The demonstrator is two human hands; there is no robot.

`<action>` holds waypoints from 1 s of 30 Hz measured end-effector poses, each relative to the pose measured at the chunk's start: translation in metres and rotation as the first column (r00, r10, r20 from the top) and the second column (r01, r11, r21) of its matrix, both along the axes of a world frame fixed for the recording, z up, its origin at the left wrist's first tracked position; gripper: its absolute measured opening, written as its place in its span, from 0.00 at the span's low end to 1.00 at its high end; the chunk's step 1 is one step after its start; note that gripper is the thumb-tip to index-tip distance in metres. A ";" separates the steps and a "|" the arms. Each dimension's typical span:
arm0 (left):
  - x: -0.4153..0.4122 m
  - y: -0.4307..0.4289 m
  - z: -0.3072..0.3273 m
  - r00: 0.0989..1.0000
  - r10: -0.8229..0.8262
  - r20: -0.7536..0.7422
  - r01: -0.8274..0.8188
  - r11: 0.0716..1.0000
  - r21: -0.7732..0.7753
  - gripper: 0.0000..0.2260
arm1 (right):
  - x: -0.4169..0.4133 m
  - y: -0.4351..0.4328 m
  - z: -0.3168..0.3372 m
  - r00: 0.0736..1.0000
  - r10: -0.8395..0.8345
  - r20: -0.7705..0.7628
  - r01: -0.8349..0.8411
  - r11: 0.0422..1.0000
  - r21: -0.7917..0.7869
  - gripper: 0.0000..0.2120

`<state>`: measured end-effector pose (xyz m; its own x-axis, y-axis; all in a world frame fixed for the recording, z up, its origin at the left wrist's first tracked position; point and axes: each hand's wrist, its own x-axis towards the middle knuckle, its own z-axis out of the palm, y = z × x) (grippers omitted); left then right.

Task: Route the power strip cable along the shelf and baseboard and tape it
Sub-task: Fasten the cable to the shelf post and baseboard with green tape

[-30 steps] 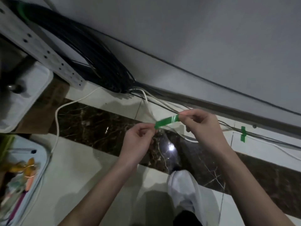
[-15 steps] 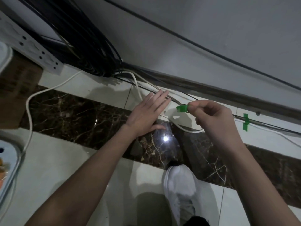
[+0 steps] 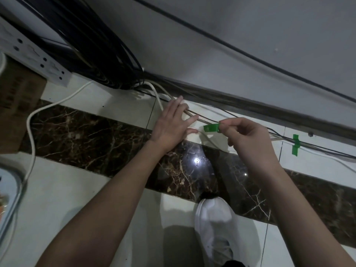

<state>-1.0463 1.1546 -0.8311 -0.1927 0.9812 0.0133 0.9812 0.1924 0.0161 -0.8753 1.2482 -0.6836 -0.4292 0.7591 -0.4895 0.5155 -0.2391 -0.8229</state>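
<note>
Head view: left hand (image 3: 171,128) lies flat on the pale floor tile, fingers straight and spread, holding nothing. The fingertips rest on the thin wires running just in front of the baseboard (image 3: 250,106). The white cable (image 3: 157,95) drops from the foot of the black cable bundle (image 3: 107,60) and goes under this hand.

Right hand (image 3: 248,137): thumb and forefinger pinch one end of a short green tape strip (image 3: 211,128), other fingers loosely curled. The strip's free end points at my left fingertips, just beside them. Can't tell if it touches the floor.

A second green tape piece (image 3: 295,145) is stuck across the wires further right. The tile between it and my right hand is bare except for the wires.

Left side is tight: power strip (image 3: 36,60) leans at the wall and a cardboard box (image 3: 17,105) is below it. My white shoe (image 3: 213,224) is behind the dark marble band (image 3: 86,135).

The box has dark print, unreadable.
</note>
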 end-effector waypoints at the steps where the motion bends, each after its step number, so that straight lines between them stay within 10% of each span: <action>1: -0.003 0.000 0.002 1.000 -0.018 -0.018 0.018 1.000 -0.009 0.25 | 0.000 0.002 -0.001 1.000 -0.005 0.003 0.005 1.000 0.001 0.04; 9: -0.060 -0.027 0.013 0.995 -0.057 -0.080 0.063 0.995 0.072 0.42 | -0.006 -0.004 -0.011 0.999 -0.002 0.038 0.003 0.999 -0.036 0.03; 25: -0.034 -0.022 -0.034 0.985 0.118 0.123 -0.157 0.913 0.377 0.23 | -0.019 -0.005 -0.006 1.000 -0.002 -0.011 0.002 0.999 -0.047 0.03; 30: -0.059 -0.034 -0.033 0.998 -0.044 0.047 0.027 0.946 0.323 0.18 | -0.019 0.000 -0.010 1.000 0.011 0.019 -0.011 1.000 -0.010 0.04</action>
<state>-1.1048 1.1209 -0.8638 -0.1668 0.9324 0.3207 0.9833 0.1335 0.1235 -0.8939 1.2486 -0.6933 -0.4279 0.7495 -0.5050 0.5341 -0.2410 -0.8103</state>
